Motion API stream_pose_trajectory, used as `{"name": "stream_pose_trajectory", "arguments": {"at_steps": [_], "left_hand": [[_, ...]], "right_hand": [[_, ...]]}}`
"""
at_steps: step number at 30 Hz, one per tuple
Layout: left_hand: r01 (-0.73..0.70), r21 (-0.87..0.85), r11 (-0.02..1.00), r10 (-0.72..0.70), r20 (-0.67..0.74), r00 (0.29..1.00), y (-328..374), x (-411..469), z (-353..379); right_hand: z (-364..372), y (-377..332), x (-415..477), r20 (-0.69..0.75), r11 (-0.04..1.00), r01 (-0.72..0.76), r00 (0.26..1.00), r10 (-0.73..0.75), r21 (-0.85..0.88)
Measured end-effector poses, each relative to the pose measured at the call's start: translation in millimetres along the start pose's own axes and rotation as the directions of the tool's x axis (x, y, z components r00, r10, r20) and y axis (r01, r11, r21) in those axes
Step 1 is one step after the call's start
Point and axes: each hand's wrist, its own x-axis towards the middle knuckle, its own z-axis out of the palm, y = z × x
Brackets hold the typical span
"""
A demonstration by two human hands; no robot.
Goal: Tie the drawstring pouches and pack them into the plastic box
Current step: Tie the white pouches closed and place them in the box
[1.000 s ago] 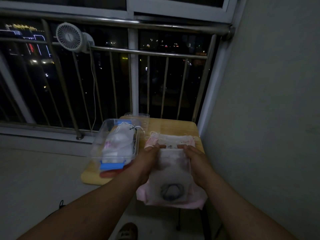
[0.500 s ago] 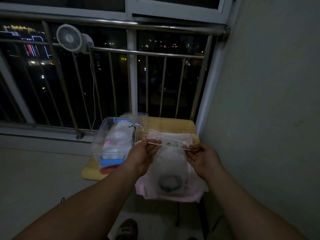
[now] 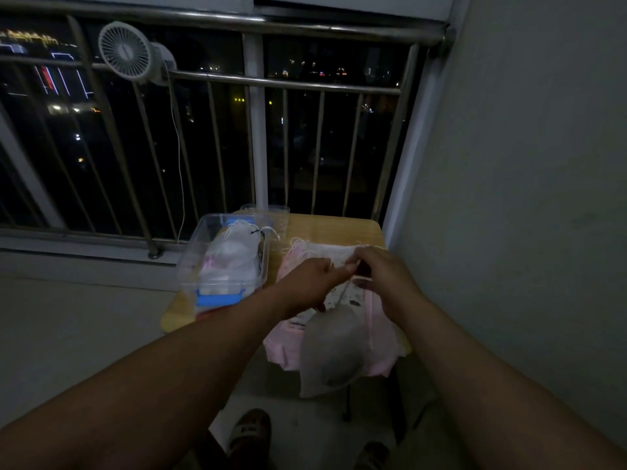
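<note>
Head view, hands at the table edge. We see both forearms reaching forward and inward so that the hands meet over the near half of the table. The left hand [image 3: 314,283] is turned knuckles-up, its fingers curled in toward the right hand [image 3: 385,278], whose thumb and forefinger close together at the same spot. Both hands pinch the top of a sheer pouch [image 3: 334,354] at its gathered neck. We cannot tell in the dim light which strand each finger holds. The pouch hangs below the hands, its rounded lower end past the table's near edge.

Beneath the hands lies a pile of pink pouches [image 3: 385,337], spread over the right part of the wooden table [image 3: 334,228] and drooping over its front. To the left, on the same table, stands the clear plastic box [image 3: 190,266] with a blue latch [image 3: 219,298] on its near end. Tied pouches [image 3: 234,256] already lie inside it.

The table stands in a corner. A plain wall [image 3: 526,164] lies to the right and a metal railing [image 3: 288,83] behind, with night lights beyond. A small white fan [image 3: 125,50] is clipped to the railing, its cord [image 3: 179,164] hanging down. Two sandalled feet [image 3: 249,432] show on the floor below.
</note>
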Motion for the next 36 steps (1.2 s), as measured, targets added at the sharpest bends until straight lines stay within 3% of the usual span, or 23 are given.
{"name": "stream_pose_trajectory", "arguments": {"at_steps": [4, 6, 8, 9, 11, 16, 20, 23, 25, 27, 31, 36], "left_hand": [[-0.113, 0.116, 0.987, 0.110, 0.033, 0.993, 9.4, 0.3, 2.0], [-0.152, 0.165, 0.974, 0.154, 0.004, 0.988, 9.3, 1.5, 0.6], [-0.104, 0.120, 0.987, 0.111, -0.052, 0.993, 7.8, 1.7, -1.0], [-0.069, 0.073, 0.995, 0.074, -0.074, 0.994, 5.8, 1.8, -2.5], [-0.018, -0.020, 1.000, 0.015, -0.110, 0.994, 2.8, 2.9, -4.5], [0.033, -0.143, 0.989, -0.052, -0.137, 0.989, -10.5, 10.5, 0.1], [0.021, -0.375, 0.927, -0.080, -0.141, 0.987, -19.4, 17.4, 5.5], [0.039, -0.586, 0.809, -0.172, -0.174, 0.970, -28.2, 16.8, 4.5], [0.053, -0.635, 0.771, -0.201, -0.164, 0.966, -34.9, 14.6, 3.3], [0.055, -0.624, 0.779, -0.204, -0.168, 0.965, -37.9, 14.6, 0.7], [-0.001, -0.539, 0.842, -0.118, -0.187, 0.975, -26.6, 17.7, -6.8], [-0.015, -0.366, 0.930, -0.015, -0.077, 0.997, -13.9, 20.1, -8.8]], "right_hand": [[15.0, -7.3, 2.8, 0.072, 0.985, 0.109, 0.992, -0.100, -0.133], [18.7, -0.2, 2.3, 0.024, 0.999, 0.008, 1.000, -0.007, -0.041], [18.3, 8.8, -5.3, 0.014, 0.993, -0.119, 0.993, 0.119, 0.003], [17.7, 15.7, -8.8, 0.041, 0.988, -0.145, 0.988, 0.147, -0.055], [16.0, 27.8, -14.4, 0.110, 0.982, -0.116, 0.985, 0.133, -0.151], [19.3, 46.6, -13.7, 0.186, 0.993, -0.060, 0.979, 0.078, -0.101], [19.0, 54.8, -8.6, 0.196, 0.980, -0.160, 0.971, 0.134, 0.121], [19.1, 59.9, -7.9, 0.274, 0.861, -0.288, 0.944, 0.183, 0.419], [19.5, 58.0, -10.9, 0.307, 0.805, -0.325, 0.933, 0.188, 0.497], [20.4, 58.1, -12.7, 0.292, 0.826, -0.318, 0.936, 0.196, 0.466], [19.7, 63.6, -6.4, 0.262, 0.922, -0.298, 0.937, 0.232, 0.246], [20.3, 59.0, -5.5, 0.318, 0.982, -0.189, 0.932, 0.172, 0.023]]}}
